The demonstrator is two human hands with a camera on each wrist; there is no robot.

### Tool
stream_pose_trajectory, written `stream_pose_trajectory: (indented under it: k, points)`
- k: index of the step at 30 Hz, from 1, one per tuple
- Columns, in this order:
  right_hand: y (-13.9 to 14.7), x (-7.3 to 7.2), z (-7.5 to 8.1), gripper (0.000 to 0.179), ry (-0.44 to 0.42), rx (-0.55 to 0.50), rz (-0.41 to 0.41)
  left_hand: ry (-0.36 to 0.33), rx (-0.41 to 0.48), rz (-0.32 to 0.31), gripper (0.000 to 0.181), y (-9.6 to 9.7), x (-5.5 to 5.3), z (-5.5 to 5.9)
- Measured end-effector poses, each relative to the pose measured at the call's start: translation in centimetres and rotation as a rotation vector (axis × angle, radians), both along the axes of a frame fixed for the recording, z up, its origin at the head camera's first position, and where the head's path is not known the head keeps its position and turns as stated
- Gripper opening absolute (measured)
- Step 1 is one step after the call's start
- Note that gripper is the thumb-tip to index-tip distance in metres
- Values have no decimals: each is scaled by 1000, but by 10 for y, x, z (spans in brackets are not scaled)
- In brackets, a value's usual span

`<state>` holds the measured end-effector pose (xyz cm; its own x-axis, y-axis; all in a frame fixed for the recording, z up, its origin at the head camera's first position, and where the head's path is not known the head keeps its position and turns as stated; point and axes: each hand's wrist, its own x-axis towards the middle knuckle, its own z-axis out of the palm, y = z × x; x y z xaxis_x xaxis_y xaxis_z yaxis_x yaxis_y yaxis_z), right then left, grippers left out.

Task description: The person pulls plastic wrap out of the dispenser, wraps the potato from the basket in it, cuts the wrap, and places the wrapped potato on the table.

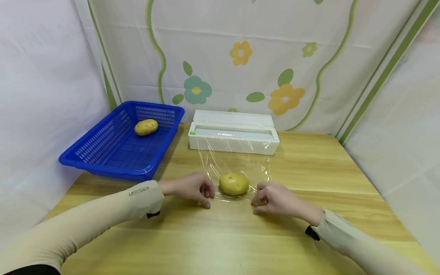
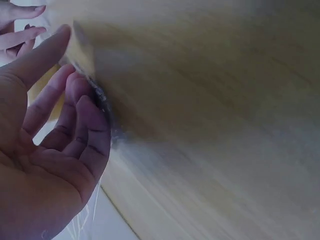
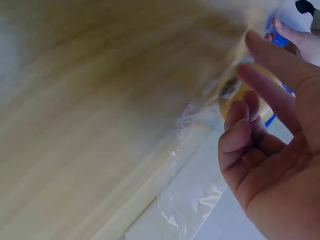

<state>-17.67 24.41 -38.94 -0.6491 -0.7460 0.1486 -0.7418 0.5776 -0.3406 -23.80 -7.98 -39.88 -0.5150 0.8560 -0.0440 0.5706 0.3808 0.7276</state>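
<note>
A yellow potato (image 1: pixel 234 183) lies on a sheet of clear plastic wrap (image 1: pixel 228 160), close to the near edge of the film. The wrap stretches toward me from a white box (image 1: pixel 233 145) with its lid raised. My left hand (image 1: pixel 194 189) holds the film's near left corner with bent fingers, the thumb a little apart. In the left wrist view the film edge (image 2: pixel 102 97) runs along the fingertips. My right hand (image 1: pixel 276 198) holds the near right corner, fingers curled at the film, which in the right wrist view hangs in shiny folds (image 3: pixel 187 117).
A blue plastic basket (image 1: pixel 120 152) stands at the left with another potato (image 1: pixel 146 127) in it. Beneath everything is a wooden table (image 1: pixel 220 244). A white cloth with printed flowers (image 1: pixel 240 52) hangs behind, and plain white sheets border both sides.
</note>
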Motion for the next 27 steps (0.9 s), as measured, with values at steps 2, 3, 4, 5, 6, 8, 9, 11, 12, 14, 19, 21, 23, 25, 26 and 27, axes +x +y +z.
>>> stream_pose_trajectory:
  k: [2, 3, 4, 5, 6, 8, 9, 11, 12, 14, 19, 21, 23, 25, 26, 27]
  points:
    - [-3, -1, -1, 15, -19, 22, -18, -6, -10, -10, 18, 1, -1, -2]
    - [-4, -2, -1, 13, -21, 27, -19, -6, -15, -15, 16, 2, -1, -2]
    - [-5, -3, -1, 10, -16, 28, -17, -7, -21, -18, 13, 2, 0, -2]
    - [-7, -4, -1, 8, -9, 25, -13, -10, -25, -20, 12, 3, 0, -2]
    - [-8, -5, -2, 7, -2, 20, -10, -11, -29, -21, 11, 3, 0, -2]
    - [-10, -7, -3, 6, 23, 13, 1, 3, -42, -19, 11, 4, 0, -2]
    - [-11, -7, -3, 6, 33, 10, 8, 15, -48, -16, 11, 3, 0, -2]
    - [-12, -8, -4, 7, 46, 8, 18, 33, -55, -11, 11, 2, 1, -2]
    - [-12, -9, -4, 7, 49, 7, 23, 43, -55, -11, 11, 1, 1, -2]
    - [-13, -9, -4, 6, 60, 4, 34, 49, -48, -9, 10, -1, 1, -1]
    - [-13, -8, -3, 9, 85, -36, 50, 25, 1, 11, 9, -6, 3, 7]
    - [-14, -9, -1, 11, 87, -51, 54, 33, 14, 22, 8, -7, 4, 10]
    - [-15, -10, 2, 11, 80, -59, 60, 50, 21, 28, 8, -7, 4, 13]
    - [-16, -12, 6, 11, 68, -57, 63, 65, 21, 28, 8, -8, 5, 14]
    - [-16, -12, 8, 11, 63, -55, 66, 73, 19, 28, 8, -8, 5, 14]
    - [-16, -13, 9, 10, 55, -53, 66, 75, 17, 28, 7, -8, 6, 14]
